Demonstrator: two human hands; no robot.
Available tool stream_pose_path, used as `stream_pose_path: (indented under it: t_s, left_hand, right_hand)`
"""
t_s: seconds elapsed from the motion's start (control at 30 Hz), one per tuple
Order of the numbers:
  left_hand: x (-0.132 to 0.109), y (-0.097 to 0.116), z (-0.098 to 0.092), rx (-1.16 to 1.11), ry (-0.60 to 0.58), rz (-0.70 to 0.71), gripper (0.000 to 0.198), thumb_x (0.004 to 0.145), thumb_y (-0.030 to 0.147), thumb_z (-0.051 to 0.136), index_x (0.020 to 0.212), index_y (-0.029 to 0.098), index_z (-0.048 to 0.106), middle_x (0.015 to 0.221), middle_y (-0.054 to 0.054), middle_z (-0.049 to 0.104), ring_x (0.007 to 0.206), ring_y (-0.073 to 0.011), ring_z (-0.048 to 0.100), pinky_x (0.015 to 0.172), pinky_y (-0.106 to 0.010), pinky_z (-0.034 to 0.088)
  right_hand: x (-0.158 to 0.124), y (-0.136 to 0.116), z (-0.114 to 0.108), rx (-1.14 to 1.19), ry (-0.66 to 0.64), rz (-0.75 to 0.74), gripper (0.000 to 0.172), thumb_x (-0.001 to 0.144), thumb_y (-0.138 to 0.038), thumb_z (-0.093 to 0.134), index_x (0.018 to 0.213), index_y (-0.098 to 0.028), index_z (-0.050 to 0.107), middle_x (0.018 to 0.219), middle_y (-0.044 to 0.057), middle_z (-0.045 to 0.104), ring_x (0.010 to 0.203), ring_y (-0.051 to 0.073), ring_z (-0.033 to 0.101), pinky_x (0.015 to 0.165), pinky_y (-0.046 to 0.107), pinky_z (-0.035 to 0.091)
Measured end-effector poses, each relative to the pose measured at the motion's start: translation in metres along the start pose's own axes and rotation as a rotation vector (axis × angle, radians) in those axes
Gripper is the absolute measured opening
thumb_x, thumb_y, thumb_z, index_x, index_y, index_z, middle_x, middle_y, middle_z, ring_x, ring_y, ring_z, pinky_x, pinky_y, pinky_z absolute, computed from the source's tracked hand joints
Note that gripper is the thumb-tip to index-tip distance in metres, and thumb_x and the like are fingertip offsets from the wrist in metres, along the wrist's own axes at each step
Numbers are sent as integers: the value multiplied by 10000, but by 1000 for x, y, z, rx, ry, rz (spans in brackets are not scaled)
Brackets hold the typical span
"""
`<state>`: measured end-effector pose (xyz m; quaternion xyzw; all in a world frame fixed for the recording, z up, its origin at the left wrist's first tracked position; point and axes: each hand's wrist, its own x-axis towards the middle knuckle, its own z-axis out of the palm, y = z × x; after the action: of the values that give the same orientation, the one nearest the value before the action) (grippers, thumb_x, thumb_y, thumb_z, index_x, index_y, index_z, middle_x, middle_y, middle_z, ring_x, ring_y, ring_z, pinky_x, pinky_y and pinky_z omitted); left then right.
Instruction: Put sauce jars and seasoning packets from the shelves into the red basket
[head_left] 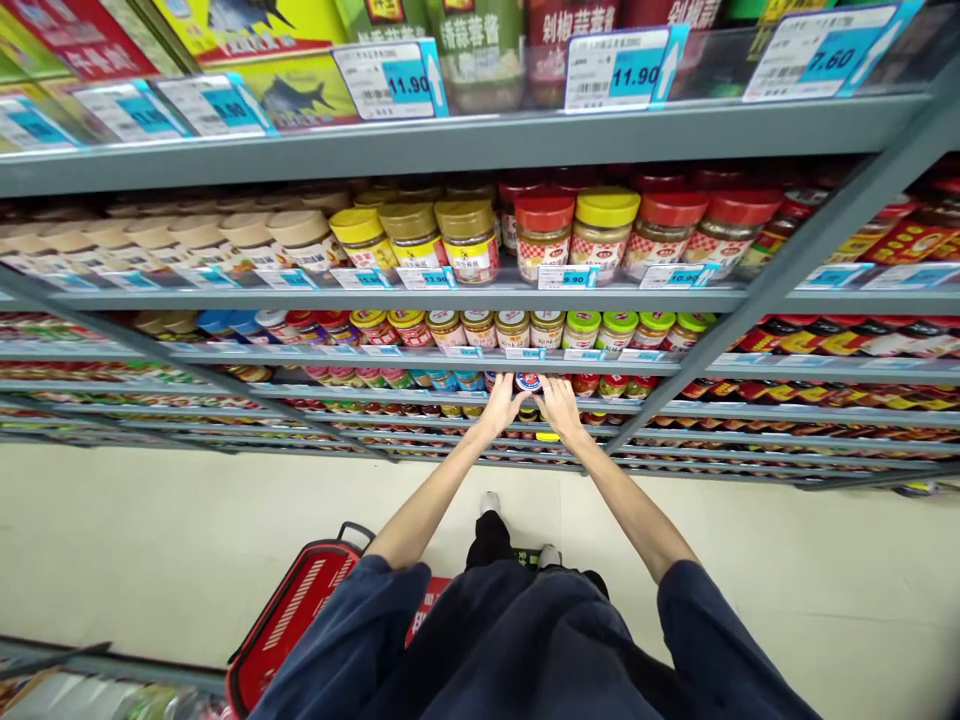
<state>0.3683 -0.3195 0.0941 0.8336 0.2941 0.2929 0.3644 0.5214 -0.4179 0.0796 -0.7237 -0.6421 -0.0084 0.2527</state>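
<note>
Navy shirt (540,625) up close, and beyond it, left hand (499,408) and right hand (560,408) flank a blue-edged jar (528,381) at the shelf (622,406)! Fingers curve, thumbs nearly meet; gripping, I can't tell. Looks like two-handed positioning; next seemingly calls for steady, even contact.

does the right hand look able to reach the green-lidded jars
Probably yes: the green-lidded jars stand at the front of the shelf just above the right hand, with only low price tags before them.
</note>
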Motion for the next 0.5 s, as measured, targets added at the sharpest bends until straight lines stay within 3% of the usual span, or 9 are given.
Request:
stream_pose_path:
  t_s: [0.13,0.27,0.5]
  left_hand:
    - [6,-8,-1,122,-48,18,438,971,334,591,1346,119,525,1300,-229,587,1284,-365,544,1108,-488,420]
    - [12,-9,2,225,-108,-7,413,1003,310,531,1372,126,517,1159,-203,670,1113,-326,641,994,-442,486]
    - [36,-1,10,425,-173,-66,255,985,213,528,1121,78,697,980,-243,728,1043,-365,682,965,-473,479]
  right_hand:
    - [4,0,-3,-67,-2,-8,511,1029,-356,473,1457,-79,512,1386,244,609,1334,366,480,1155,557,347]
    - [9,4,-3,-126,-22,2,529,1031,-402,471,1472,-113,507,1368,223,639,1365,370,449,1192,575,272]
    - [24,5,-5,-183,-65,25,488,1035,-427,458,1329,-87,646,1297,258,666,1263,391,536,1136,572,335]
